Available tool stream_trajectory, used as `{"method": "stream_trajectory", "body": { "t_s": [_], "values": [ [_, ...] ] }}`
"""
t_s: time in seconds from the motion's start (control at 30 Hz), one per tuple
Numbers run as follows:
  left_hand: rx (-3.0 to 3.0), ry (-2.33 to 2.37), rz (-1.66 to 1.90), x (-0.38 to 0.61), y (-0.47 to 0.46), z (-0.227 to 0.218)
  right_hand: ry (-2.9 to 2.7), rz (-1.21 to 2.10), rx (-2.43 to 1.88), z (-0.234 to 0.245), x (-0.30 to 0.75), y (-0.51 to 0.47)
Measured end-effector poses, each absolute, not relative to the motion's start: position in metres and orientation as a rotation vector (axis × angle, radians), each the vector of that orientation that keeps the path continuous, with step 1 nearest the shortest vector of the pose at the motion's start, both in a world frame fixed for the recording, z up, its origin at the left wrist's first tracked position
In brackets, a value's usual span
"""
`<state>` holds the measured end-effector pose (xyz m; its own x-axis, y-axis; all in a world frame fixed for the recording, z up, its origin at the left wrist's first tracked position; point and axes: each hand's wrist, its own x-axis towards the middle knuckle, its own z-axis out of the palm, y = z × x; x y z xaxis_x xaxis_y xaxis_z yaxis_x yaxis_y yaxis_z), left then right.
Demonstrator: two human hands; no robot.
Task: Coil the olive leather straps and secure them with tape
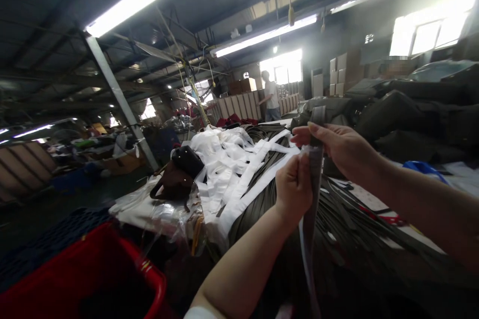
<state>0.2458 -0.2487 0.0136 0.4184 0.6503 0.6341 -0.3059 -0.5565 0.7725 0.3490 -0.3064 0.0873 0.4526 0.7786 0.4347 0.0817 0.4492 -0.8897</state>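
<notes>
A long grey fabric strip (316, 172) hangs upright in front of me, its lower end trailing down out of view with a pale edge showing. My left hand (294, 187) is closed, pinching the strip's left edge between thumb and fingers. Slightly higher, my right hand (342, 145) grips the strip near its top, thumb on one side and fingers partly behind it. A whitish bit shows at the strip between the two hands. Beneath them lies a heap of dark olive strips (258, 209), with white bands (224, 159) piled across its left side.
A red plastic bin (153, 279) stands low on the left. A brown and black bag-like item (175, 174) lies at the table's left end. Dark fabric bundles (404, 114) are stacked at right. Farther back a person (271, 94) stands near cartons. A metal post (116, 89) rises at left.
</notes>
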Motion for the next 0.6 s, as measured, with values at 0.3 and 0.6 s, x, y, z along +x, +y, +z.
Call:
{"method": "stream_trajectory", "body": {
  "t_s": [0.3,0.6],
  "values": [
    [1.803,0.216,1.322,0.281,-0.248,0.020,-1.064,0.397,-1.039,0.139,0.380,-0.295],
    [1.705,0.168,1.296,0.296,-0.241,0.059,-1.266,-0.259,-1.240,0.161,0.378,-0.303]
  ]
}}
